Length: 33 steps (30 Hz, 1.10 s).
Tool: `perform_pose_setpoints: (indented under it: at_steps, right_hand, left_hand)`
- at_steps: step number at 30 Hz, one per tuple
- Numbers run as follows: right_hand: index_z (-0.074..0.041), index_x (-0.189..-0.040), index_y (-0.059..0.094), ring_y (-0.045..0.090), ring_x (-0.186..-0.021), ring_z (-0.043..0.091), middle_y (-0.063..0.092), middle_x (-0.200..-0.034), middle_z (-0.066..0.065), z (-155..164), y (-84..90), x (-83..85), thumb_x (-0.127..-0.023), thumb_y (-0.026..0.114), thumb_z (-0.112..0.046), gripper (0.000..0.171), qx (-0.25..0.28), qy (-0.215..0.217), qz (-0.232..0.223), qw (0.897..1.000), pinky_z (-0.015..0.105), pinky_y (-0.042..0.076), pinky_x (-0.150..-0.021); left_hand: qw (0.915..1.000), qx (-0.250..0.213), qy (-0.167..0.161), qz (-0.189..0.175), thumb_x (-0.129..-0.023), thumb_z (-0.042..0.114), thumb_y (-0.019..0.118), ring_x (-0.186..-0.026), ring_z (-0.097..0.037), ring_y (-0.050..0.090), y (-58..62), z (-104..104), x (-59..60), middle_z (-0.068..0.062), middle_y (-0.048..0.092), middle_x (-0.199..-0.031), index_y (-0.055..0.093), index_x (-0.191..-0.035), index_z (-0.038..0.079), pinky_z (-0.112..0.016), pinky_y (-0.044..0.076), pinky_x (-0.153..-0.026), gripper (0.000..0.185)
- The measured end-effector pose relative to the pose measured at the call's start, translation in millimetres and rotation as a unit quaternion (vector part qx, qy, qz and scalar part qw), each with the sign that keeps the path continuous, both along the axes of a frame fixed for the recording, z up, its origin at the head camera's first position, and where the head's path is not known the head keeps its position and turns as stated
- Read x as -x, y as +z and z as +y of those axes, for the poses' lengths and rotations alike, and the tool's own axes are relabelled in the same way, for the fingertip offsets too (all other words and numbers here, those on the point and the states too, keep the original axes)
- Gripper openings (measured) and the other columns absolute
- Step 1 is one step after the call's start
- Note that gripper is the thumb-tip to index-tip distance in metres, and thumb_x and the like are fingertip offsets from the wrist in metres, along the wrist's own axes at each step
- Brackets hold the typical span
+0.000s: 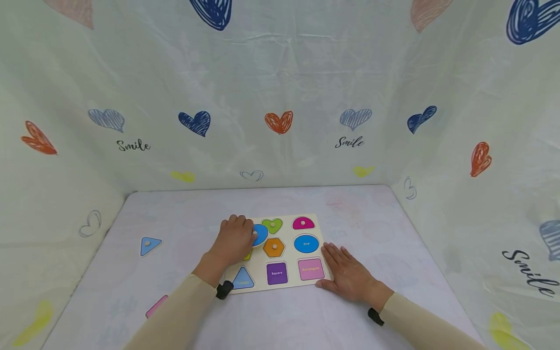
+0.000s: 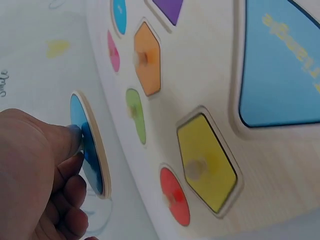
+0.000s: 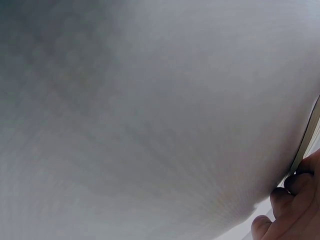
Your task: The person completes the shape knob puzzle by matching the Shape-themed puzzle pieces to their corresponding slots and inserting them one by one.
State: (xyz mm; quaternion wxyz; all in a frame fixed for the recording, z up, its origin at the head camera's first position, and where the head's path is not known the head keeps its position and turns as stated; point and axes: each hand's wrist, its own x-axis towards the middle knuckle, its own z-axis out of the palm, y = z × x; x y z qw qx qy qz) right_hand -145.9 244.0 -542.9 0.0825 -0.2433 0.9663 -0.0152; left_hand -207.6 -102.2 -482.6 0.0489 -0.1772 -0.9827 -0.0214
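A wooden shape puzzle board [image 1: 288,282] lies in the middle of the table. My left hand [image 1: 236,237] pinches a round blue piece [image 1: 261,235] at the board's upper left. In the left wrist view the blue piece [image 2: 91,150] is tilted up off the board [image 2: 200,85], held by my fingers [image 2: 65,150]. An orange hexagon [image 1: 274,247], a green heart [image 1: 272,225] and a pink half-round [image 1: 303,223] sit in their slots. My right hand [image 1: 345,272] lies flat on the table against the board's right edge [image 3: 306,142].
A loose blue triangle piece [image 1: 150,244] lies on the table at the left. A pink piece [image 1: 156,306] shows beside my left forearm. Cloth walls printed with hearts close in the table on three sides.
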Motion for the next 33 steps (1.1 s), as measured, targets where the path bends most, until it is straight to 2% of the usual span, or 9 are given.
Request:
perform_pose_setpoints:
  at_steps: [12,17,28,33]
  right_hand:
    - [-0.001,-0.166,0.025,0.026,-0.161,0.034,0.027,-0.173,0.015,-1,2.5,-0.9,-0.099,0.045,-0.076,0.102,-0.004,-0.007,-0.008,1.0,0.052,0.021,-0.13]
    - [-0.001,-0.165,0.026,0.027,-0.161,0.034,0.028,-0.173,0.015,-1,0.8,-0.5,-0.099,0.044,-0.077,0.102,0.0,-0.007,-0.004,1.0,0.052,0.022,-0.129]
    - [-0.003,-0.166,0.025,0.026,-0.161,0.033,0.027,-0.174,0.014,-1,-0.5,0.4,-0.098,0.044,-0.078,0.103,-0.004,-0.01,-0.007,1.0,0.052,0.021,-0.13]
    - [-0.004,-0.166,0.026,0.026,-0.161,0.033,0.027,-0.174,0.013,-1,-0.6,0.5,-0.098,0.044,-0.078,0.103,-0.009,-0.012,-0.007,1.0,0.052,0.022,-0.13]
  left_hand:
    - [0.9992,-0.002,-0.029,-0.03,-0.101,0.038,0.071,-0.105,-0.027,0.053,0.3,37,7.6,-0.011,0.065,-0.112,0.066,-0.13,0.003,-0.041,0.048,-0.09,0.046]
    - [0.9983,-0.001,-0.041,-0.04,-0.101,0.038,0.071,-0.11,-0.028,0.055,-0.8,48,9.4,-0.011,0.066,-0.116,0.066,-0.131,0.003,-0.044,0.05,-0.095,0.047]
    - [0.9973,0.006,-0.055,-0.049,-0.101,0.042,0.069,-0.116,-0.026,0.055,-14.2,73,14.8,-0.01,0.066,-0.127,0.063,-0.138,0.005,-0.043,0.05,-0.099,0.052]
    - [0.9969,0.001,-0.058,-0.054,-0.103,0.041,0.068,-0.123,-0.028,0.055,-19.9,85,15.5,-0.01,0.066,-0.129,0.064,-0.137,0.006,-0.047,0.047,-0.107,0.049]
